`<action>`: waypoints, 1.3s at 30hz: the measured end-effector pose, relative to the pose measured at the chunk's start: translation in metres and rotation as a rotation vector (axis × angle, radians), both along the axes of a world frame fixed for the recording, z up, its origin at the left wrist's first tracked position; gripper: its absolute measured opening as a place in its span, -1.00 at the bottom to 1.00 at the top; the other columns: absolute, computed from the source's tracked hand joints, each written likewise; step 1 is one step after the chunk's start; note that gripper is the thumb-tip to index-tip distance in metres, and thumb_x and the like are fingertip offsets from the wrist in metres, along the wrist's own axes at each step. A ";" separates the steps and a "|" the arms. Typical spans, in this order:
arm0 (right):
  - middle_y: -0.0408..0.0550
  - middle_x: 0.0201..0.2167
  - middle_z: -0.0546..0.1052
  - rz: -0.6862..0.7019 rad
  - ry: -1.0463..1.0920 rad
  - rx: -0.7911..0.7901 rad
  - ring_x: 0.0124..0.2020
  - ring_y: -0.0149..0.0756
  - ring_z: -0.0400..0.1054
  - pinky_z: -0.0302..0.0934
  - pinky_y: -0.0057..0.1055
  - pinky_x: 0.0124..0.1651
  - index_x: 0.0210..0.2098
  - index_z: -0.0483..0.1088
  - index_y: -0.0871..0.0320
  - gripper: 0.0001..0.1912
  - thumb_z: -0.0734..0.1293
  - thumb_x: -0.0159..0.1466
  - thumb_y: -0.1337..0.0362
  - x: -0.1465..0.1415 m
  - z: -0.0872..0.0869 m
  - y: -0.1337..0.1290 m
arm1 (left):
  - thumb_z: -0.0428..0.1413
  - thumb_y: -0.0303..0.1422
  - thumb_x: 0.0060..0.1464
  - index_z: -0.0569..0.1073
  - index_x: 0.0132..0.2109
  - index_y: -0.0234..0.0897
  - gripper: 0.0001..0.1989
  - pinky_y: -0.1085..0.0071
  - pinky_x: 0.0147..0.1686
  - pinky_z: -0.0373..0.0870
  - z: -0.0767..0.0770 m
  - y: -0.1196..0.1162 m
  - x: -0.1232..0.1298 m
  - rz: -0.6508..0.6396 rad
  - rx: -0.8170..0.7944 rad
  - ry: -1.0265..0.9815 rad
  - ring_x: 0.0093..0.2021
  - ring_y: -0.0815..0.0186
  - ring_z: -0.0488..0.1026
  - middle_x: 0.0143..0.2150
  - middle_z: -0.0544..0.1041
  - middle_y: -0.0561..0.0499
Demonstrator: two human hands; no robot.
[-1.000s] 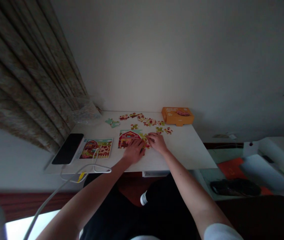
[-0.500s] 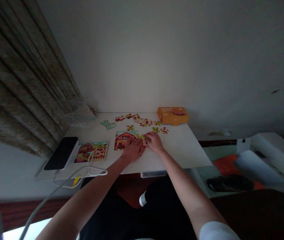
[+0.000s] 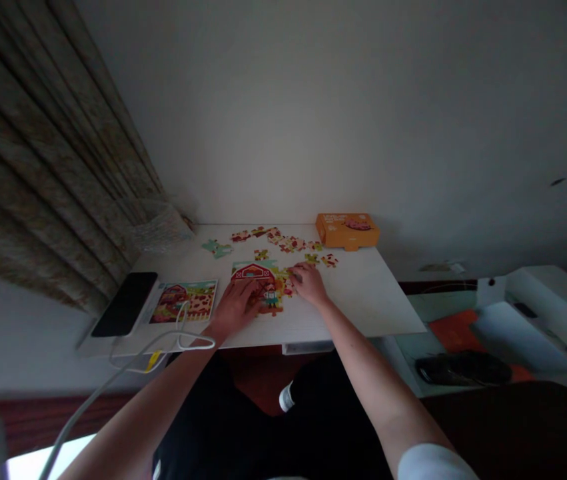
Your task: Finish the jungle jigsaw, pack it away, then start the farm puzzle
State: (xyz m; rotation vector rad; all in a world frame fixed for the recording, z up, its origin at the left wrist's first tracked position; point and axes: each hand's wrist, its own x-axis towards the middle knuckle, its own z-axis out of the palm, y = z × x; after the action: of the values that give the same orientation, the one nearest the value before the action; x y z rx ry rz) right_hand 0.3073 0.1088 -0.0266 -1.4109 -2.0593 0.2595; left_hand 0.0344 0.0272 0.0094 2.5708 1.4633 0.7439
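Note:
A partly joined farm jigsaw puzzle with a red barn lies mid-table on the white desk. My left hand rests flat on its lower left, fingers apart and holding nothing. My right hand sits at the puzzle's right edge, fingertips down among the pieces; whether it holds one is hidden. Several loose puzzle pieces are scattered just beyond both hands. A pale green section lies apart at the far left. A farm picture card lies left of my left hand.
An orange box stands at the desk's back edge. A black phone and white cable lie at the left, below a curtain and plastic bag. The desk's right edge drops to cluttered lower surfaces.
My left hand has slid left off the puzzle's middle, uncovering a small farmer figure. My right hand has stayed at the edge. The view has shifted only slightly.

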 end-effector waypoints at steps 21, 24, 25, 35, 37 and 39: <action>0.10 0.35 0.39 0.261 -0.189 -0.047 0.36 0.10 0.20 -0.15 0.22 0.43 0.34 0.34 -0.05 -0.35 0.41 0.33 -0.09 -0.051 0.033 -0.068 | 0.16 -0.37 0.23 0.47 0.07 -0.18 -0.73 0.07 0.12 0.44 -0.026 0.007 -0.015 0.243 -0.062 -0.166 0.06 0.05 0.51 0.01 0.60 -0.13; 0.09 0.34 0.40 0.232 -0.197 -0.069 0.37 0.07 0.20 -0.15 0.23 0.43 0.32 0.36 -0.03 -0.39 0.38 0.36 -0.09 -0.052 0.031 -0.068 | 0.24 -0.38 0.16 0.49 0.03 -0.18 -0.72 0.08 0.09 0.45 -0.029 0.008 -0.018 0.281 -0.078 -0.222 0.01 0.05 0.53 -0.07 0.61 -0.11; 0.08 0.34 0.41 0.226 -0.197 -0.070 0.37 0.06 0.21 -0.15 0.22 0.44 0.31 0.38 -0.03 -0.40 0.37 0.36 -0.10 -0.051 0.031 -0.068 | 0.25 -0.38 0.15 0.49 0.03 -0.18 -0.71 0.09 0.09 0.46 -0.029 0.008 -0.019 0.291 -0.081 -0.244 0.00 0.06 0.53 -0.08 0.60 -0.10; 0.07 0.34 0.40 0.226 -0.188 -0.062 0.36 0.04 0.21 -0.15 0.17 0.45 0.30 0.38 -0.03 -0.40 0.39 0.35 -0.09 -0.050 0.030 -0.067 | 0.07 -0.40 0.30 0.50 -0.06 -0.17 -0.86 0.26 -0.02 0.56 -0.019 -0.010 -0.018 0.158 -0.009 -0.509 -0.04 0.21 0.57 -0.06 0.56 -0.05; 0.06 0.35 0.40 0.208 -0.181 -0.064 0.37 0.04 0.21 -0.15 0.18 0.45 0.30 0.39 -0.04 -0.41 0.38 0.35 -0.10 -0.050 0.029 -0.065 | 0.08 -0.37 0.30 0.51 -0.07 -0.18 -0.87 0.30 -0.10 0.59 -0.019 -0.018 -0.026 0.156 -0.026 -0.563 -0.13 0.24 0.59 -0.10 0.57 -0.04; 0.05 0.35 0.40 0.188 -0.174 -0.067 0.37 0.04 0.19 -0.16 0.19 0.45 0.30 0.39 -0.06 -0.41 0.38 0.36 -0.10 -0.049 0.027 -0.064 | 0.09 -0.38 0.28 0.54 -0.09 -0.18 -0.86 0.33 -0.15 0.60 -0.018 -0.025 -0.036 0.119 -0.071 -0.546 -0.17 0.26 0.59 -0.13 0.59 -0.03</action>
State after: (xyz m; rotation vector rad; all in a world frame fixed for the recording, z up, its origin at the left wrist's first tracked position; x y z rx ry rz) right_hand 0.2580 0.0451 0.0002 -1.3194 -2.3504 0.2947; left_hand -0.0019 0.0023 -0.0087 2.0068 1.4232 1.2571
